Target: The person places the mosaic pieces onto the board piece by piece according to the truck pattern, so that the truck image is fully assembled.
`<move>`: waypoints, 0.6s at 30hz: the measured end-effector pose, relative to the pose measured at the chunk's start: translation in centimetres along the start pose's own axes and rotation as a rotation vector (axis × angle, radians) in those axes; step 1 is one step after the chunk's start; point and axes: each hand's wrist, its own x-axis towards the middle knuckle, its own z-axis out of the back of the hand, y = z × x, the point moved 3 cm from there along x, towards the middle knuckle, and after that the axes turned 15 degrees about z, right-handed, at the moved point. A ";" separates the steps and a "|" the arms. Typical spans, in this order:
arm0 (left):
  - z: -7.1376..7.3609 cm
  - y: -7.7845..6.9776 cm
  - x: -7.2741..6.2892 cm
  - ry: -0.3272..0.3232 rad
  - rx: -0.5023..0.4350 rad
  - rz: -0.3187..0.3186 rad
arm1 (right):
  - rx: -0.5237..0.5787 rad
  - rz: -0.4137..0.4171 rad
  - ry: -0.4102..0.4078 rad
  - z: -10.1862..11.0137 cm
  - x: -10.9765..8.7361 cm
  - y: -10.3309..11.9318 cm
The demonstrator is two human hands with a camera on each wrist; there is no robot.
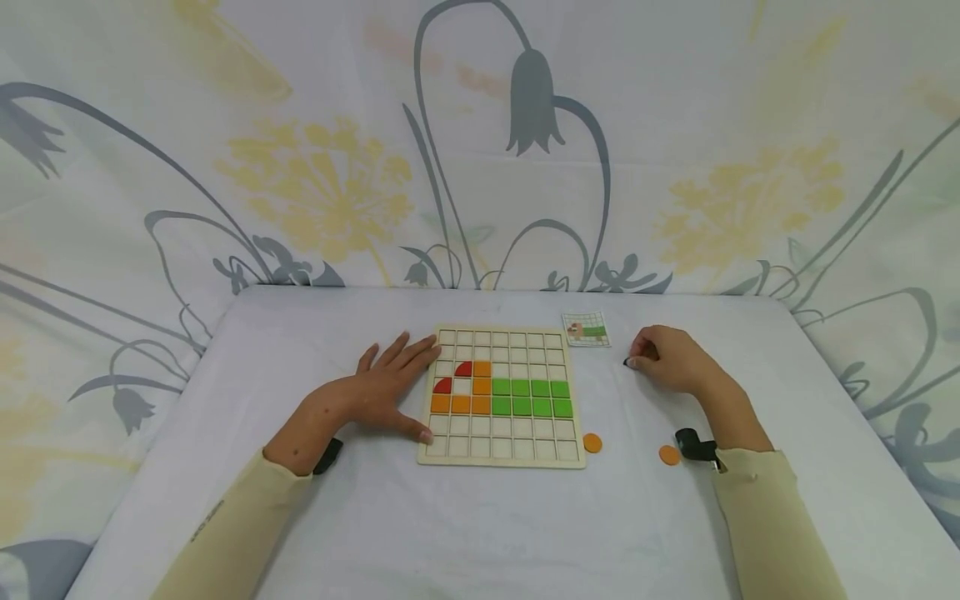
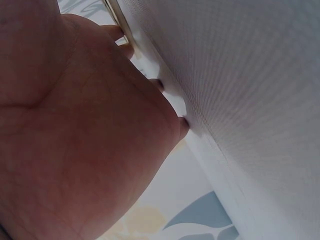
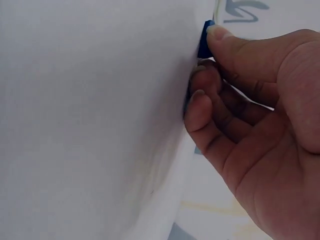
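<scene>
A pale wooden grid board (image 1: 501, 462) lies on the white cloth. In its cells sit two red quarter-round tiles (image 1: 443, 386), several orange square tiles (image 1: 482, 386) and two rows of green square tiles (image 1: 531, 407). My left hand (image 1: 367, 398) is spread flat at the board's left side, fingertips on the upper left edge and thumb at the lower left. To the right of the board, my right hand (image 1: 671, 358) pinches a small blue tile (image 3: 204, 42) between thumb and fingers, close over the cloth. Its full shape is hidden by the fingers.
A small pattern card (image 1: 587, 329) lies by the board's top right corner. One orange disc (image 1: 592, 442) is beside the board's lower right edge; another orange disc (image 1: 670, 455) lies near the right wrist. A flower-printed cloth (image 1: 480, 167) stands behind the table.
</scene>
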 end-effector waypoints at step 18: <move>0.1 0.0 -0.1 -0.001 -0.014 -0.014 | 0.154 0.248 -0.064 -1.8 2.1 5.8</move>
